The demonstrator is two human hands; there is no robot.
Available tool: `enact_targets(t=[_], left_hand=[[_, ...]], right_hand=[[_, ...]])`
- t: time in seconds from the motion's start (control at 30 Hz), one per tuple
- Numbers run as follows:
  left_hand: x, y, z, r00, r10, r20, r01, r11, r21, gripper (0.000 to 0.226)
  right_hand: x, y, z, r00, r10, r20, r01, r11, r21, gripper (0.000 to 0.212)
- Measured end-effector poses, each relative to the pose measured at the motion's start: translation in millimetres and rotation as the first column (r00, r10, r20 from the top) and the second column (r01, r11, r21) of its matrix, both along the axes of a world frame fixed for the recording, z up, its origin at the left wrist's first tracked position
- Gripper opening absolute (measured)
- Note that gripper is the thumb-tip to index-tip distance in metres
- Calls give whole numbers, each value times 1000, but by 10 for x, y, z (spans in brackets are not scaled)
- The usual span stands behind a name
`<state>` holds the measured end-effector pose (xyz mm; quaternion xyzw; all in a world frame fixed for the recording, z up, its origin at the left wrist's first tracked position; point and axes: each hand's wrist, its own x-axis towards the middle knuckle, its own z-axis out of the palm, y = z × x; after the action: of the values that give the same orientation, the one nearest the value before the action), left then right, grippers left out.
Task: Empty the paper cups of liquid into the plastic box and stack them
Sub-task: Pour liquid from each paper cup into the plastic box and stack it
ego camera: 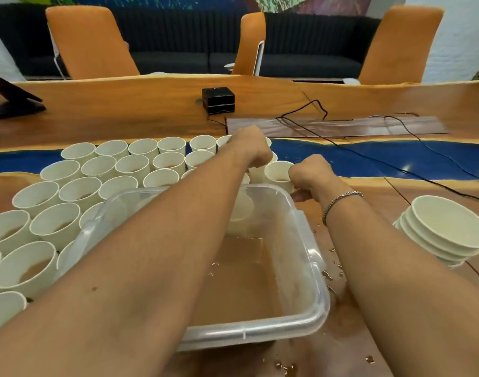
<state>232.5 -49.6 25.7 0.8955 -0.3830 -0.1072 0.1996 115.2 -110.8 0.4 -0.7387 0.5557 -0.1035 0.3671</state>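
Note:
A clear plastic box stands in front of me with brown liquid pooled in its bottom. Several white paper cups holding brown liquid crowd the table to its left and behind it. My left hand reaches over the box and grips a cup just past the far rim; that cup is mostly hidden by the hand. My right hand grips a neighbouring cup with liquid in it by its right side. A stack of empty cups lies on its side at the right.
Drops of spilled liquid dot the wooden table to the right of and in front of the box. Black cables cross the table at the back right. A small black device sits farther back, orange chairs beyond.

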Motion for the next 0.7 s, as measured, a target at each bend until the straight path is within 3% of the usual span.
enact_targets(t=[0.23, 0.4, 0.53, 0.7], left_hand=[[-198, 193, 382, 997, 7, -82, -25, 976, -216, 11], [-369, 528, 773, 985, -25, -172, -39, 933, -359, 21], [-443, 890, 986, 991, 10, -131, -62, 913, -403, 23], [-436, 1380, 1156, 994, 90, -54, -105, 884, -456, 27]], right_hand=[[-147, 237, 624, 983, -62, 173, 96, 976, -198, 10], [-217, 496, 1056, 966, 13, 258, 46, 974, -223, 13], [-255, 783, 1272, 927, 60, 370, 18, 979, -205, 13], [-442, 1211, 1269, 810, 247, 532, -197, 969, -150, 61]])
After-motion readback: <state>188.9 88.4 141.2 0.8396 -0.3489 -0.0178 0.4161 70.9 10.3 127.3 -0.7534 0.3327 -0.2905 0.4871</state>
